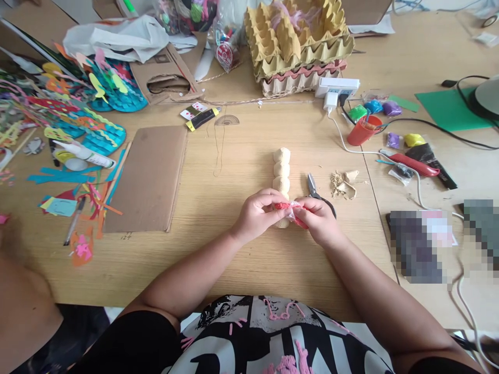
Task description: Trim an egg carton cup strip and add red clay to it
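Between my two hands, just above the table, is a small packet of red modelling clay (302, 223) with a crinkled clear wrapper. My left hand (255, 213) pinches its left end with thumb and fingers. On the other side, my right hand (322, 221) grips the wrapper and the right end. Under and beyond the hands lies a pale, bumpy strip of egg carton (281, 169), its near part partly covered. Scissors with dark handles (312, 186) rest right of the strip, partly behind my right hand. Torn carton scraps (345, 187) lie further right.
A cardboard sheet (146, 179) lies left, near paper strips and a glue bottle (88, 154). Stacked egg trays (300, 65) stand at the back. To the right are a red cup (364, 130), a power strip (338, 85) with cables, and a red-handled tool (415, 163). Another person's limb shows lower left.
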### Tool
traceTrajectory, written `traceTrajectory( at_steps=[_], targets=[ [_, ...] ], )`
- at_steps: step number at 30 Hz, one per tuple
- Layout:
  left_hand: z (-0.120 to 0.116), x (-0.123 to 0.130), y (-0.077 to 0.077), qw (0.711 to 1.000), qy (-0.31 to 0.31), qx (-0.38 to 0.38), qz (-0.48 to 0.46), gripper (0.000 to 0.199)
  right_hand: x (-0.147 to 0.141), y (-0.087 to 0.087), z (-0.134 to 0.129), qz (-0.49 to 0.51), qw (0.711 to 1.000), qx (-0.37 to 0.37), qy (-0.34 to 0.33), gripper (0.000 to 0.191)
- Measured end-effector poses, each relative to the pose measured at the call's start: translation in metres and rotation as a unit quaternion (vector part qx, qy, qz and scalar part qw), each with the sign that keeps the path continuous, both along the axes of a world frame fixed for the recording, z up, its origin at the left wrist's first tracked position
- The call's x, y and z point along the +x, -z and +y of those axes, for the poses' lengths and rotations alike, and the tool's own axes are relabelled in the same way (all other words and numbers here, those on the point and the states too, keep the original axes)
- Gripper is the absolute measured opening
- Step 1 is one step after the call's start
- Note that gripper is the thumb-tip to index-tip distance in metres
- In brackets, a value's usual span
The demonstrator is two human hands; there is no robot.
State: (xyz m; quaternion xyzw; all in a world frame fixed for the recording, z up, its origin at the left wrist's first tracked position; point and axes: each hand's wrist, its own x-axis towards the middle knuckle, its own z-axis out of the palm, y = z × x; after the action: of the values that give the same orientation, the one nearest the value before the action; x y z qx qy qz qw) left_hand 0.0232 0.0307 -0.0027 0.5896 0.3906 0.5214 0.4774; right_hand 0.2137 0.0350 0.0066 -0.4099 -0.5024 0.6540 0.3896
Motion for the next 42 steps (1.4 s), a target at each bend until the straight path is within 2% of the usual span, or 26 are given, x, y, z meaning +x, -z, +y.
traceTrajectory(
  at_steps=[4, 6, 8, 9, 11, 13, 15, 18, 21, 24, 27, 30, 34, 36, 42],
  targets=[
    [0.002, -0.001, -0.002, 0.997, -0.012, -0.048, -0.054, 0.016, -0.004, 0.006, 0.000, 0.035, 0.994, -0.029, 0.103, 0.048],
    [0.007, -0.004, -0.001, 0.985, -0.060, -0.103, -0.123, 0.025, -0.002, 0.008, 0.003, 0.052, 0.983, -0.039, 0.171, 0.046],
    [0.013, -0.008, 0.001, 0.965, -0.124, -0.145, -0.182, 0.034, 0.000, 0.008, 0.006, 0.058, 0.978, -0.019, 0.198, 0.043],
    [0.015, -0.009, 0.002, 0.960, -0.138, -0.151, -0.191, 0.036, 0.001, 0.008, 0.007, 0.058, 0.979, -0.001, 0.194, 0.042],
    [0.015, -0.009, 0.004, 0.967, -0.129, -0.129, -0.176, 0.041, 0.002, 0.006, 0.007, 0.051, 0.985, 0.035, 0.163, 0.039],
    [0.011, -0.006, 0.004, 0.984, -0.102, -0.055, -0.134, 0.045, 0.001, 0.004, 0.005, 0.039, 0.989, 0.057, 0.130, 0.035],
    [0.005, -0.003, 0.003, 0.993, -0.084, 0.055, -0.065, 0.056, 0.000, 0.004, 0.002, 0.024, 0.992, 0.069, 0.102, 0.033],
    [-0.002, -0.001, 0.000, 0.976, -0.078, 0.194, 0.059, 0.068, -0.001, 0.008, 0.000, 0.009, 0.994, 0.078, 0.076, 0.041],
    [-0.005, -0.002, 0.000, 0.954, -0.106, 0.247, 0.133, 0.060, -0.001, 0.012, -0.001, 0.013, 0.996, 0.067, 0.058, 0.047],
    [-0.005, -0.004, 0.002, 0.944, -0.131, 0.259, 0.156, 0.056, -0.001, 0.011, 0.000, 0.016, 0.997, 0.060, 0.038, 0.047],
    [-0.005, -0.004, 0.002, 0.947, -0.143, 0.246, 0.148, 0.051, -0.002, 0.004, 0.001, 0.001, 0.997, 0.064, 0.031, 0.048],
    [-0.004, -0.003, 0.000, 0.968, -0.142, 0.184, 0.095, 0.040, -0.003, -0.001, 0.002, -0.025, 0.996, 0.075, 0.042, 0.052],
    [0.000, -0.003, -0.005, 0.989, -0.098, 0.103, 0.040, 0.038, -0.001, -0.002, 0.004, -0.045, 0.993, 0.086, 0.067, 0.052],
    [0.000, -0.003, -0.006, 0.988, -0.095, 0.106, 0.065, 0.040, -0.001, -0.001, 0.004, -0.042, 0.993, 0.083, 0.067, 0.051],
    [-0.005, -0.002, 0.000, 0.964, -0.121, 0.184, 0.152, 0.051, -0.004, 0.001, 0.002, -0.005, 0.998, 0.058, 0.033, 0.049]
  ],
)
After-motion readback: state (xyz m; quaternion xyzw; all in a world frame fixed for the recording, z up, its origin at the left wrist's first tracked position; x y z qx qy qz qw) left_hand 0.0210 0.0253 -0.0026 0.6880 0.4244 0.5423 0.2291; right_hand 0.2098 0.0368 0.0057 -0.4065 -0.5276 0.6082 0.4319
